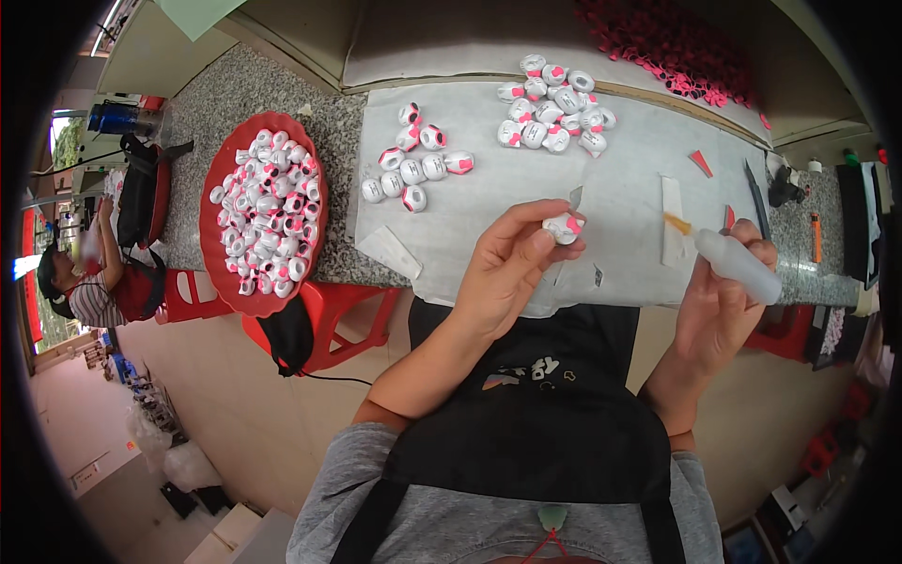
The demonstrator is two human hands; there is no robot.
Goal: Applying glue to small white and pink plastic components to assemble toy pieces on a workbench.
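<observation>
Between the thumb and fingers of my left hand (510,263) is a small rounded white piece (562,228) with pink patches. My right hand (722,296) grips a translucent white squeeze bottle (738,263) whose amber tip points up and left, apart from the piece. Beyond my hands, a cluster of similar white and pink pieces (554,108) lies at the back of the white sheet (489,216). A smaller group of them (413,169) sits toward the left.
A red scalloped tray (211,216) heaped with such pieces stands at left, above a red stool (348,329). Many pink bits (676,56) fill the back shelf. A pink strip (701,164) and tweezers (757,202) lie at right. Another person (94,282) works far left.
</observation>
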